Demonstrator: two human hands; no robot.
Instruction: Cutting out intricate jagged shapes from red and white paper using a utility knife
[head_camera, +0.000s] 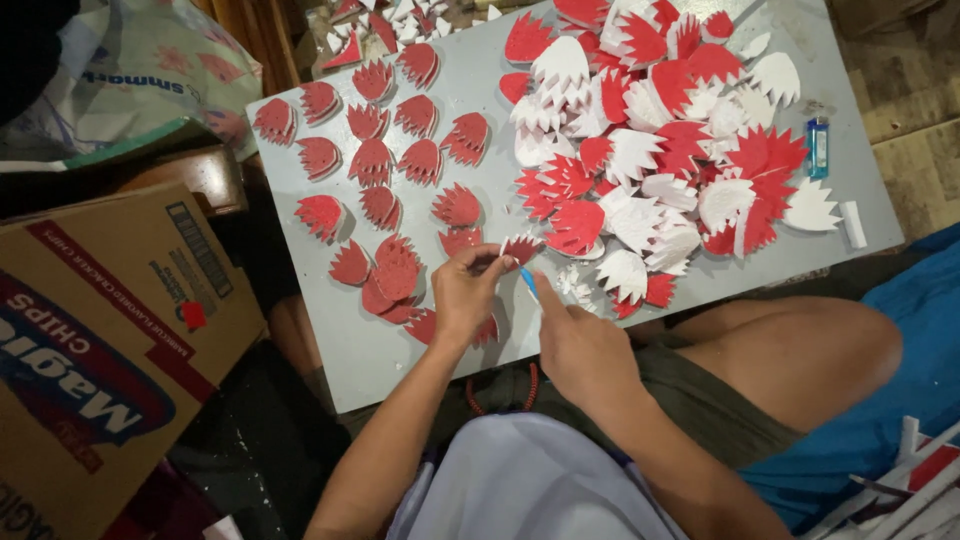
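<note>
A: Two hands are seen at the near edge of the grey worktop (400, 350). A small red jagged cut-out (521, 247) is pinched in the fingertips of the left hand (464, 292); a thin blue tool (529, 284) is held closed in the grip of the right hand (580, 345), its tip just beside the cut-out.

B: How much appears done?

A: Left of the held cut-out, many red pieces (400, 140) are laid out singly. Right of it, a large heap of red and white pieces (660, 130) is piled; judged from this, much is left.

B: What cannot be made out?

A: The blue tool's kind is unclear, being mostly covered. A blue tube (818, 146) beyond the heap is too small to identify. The cardboard box (90, 350) far left is cut off.
</note>
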